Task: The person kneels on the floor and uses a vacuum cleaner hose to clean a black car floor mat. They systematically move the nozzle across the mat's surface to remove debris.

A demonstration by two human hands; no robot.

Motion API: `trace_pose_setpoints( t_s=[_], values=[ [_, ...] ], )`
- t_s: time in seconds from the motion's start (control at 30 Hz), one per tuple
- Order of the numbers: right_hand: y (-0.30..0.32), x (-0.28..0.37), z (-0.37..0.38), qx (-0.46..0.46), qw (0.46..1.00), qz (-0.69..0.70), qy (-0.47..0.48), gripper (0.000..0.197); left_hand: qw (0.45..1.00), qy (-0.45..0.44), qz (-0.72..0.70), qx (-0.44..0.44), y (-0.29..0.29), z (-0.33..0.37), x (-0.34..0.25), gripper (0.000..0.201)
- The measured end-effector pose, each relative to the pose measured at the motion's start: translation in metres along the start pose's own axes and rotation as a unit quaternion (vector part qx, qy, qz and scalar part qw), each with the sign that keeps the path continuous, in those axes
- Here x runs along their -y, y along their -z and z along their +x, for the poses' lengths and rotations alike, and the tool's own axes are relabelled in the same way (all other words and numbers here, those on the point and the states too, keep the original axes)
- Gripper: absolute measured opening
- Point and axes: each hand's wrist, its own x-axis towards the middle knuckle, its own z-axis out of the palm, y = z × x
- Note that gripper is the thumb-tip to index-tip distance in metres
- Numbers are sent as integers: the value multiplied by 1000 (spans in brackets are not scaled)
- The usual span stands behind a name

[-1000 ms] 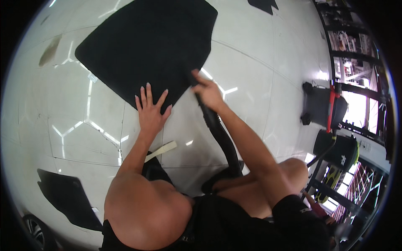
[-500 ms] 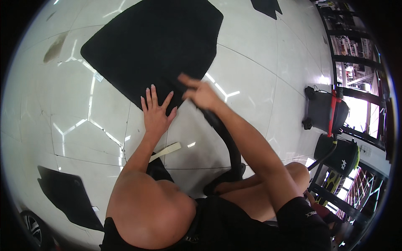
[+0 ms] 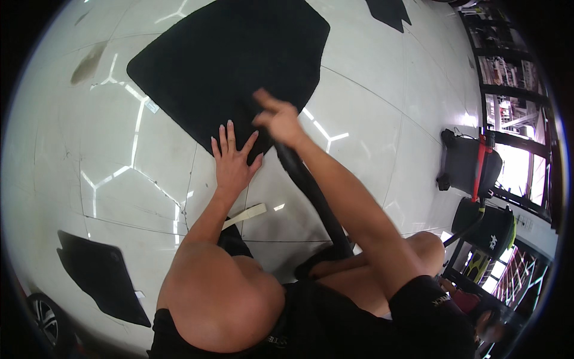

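Observation:
A large black car floor mat [image 3: 221,60] lies flat on the tiled floor in front of me. My left hand [image 3: 234,161] presses on its near edge, fingers spread and palm down. Just to the right, my right hand [image 3: 281,122] is closed around the end of a black vacuum hose [image 3: 308,185], with a finger stretched forward. The hose end sits over the mat's near right part; its tip is dark on dark and partly hidden by the hand. From there the hose curves back past my right leg. Near my left foot lies a pale, flat-handled brush or scraper [image 3: 248,214].
Another dark mat [image 3: 101,275] lies at the left, near a car wheel [image 3: 45,320]. A further mat [image 3: 390,13] is at the far right. On the right stand a black wheeled machine [image 3: 472,161] with a red tube and a dark bin-like container [image 3: 478,224].
My right hand has moved slightly forward and left over the mat with the hose. The left hand stays on the mat's edge. The whole view has shifted a little.

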Motion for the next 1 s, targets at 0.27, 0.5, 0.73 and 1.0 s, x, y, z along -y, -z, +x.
trace_pose_setpoints(
  t_s=[0.27,0.5,0.73,1.0],
  values=[
    [24,-8,4,-28,992,126,4,69,1000,7,1,22,-8,1,-1,74],
    [30,-4,-13,-15,1000,-7,-7,77,1000,15,9,15,-4,2,0,66],
    [26,-4,-20,-41,994,-84,64,74,999,12,9,39,-7,4,-5,63],
    [65,-2,1,-89,995,-37,41,71,1000,-12,5,23,-12,6,-8,64]
  ],
)
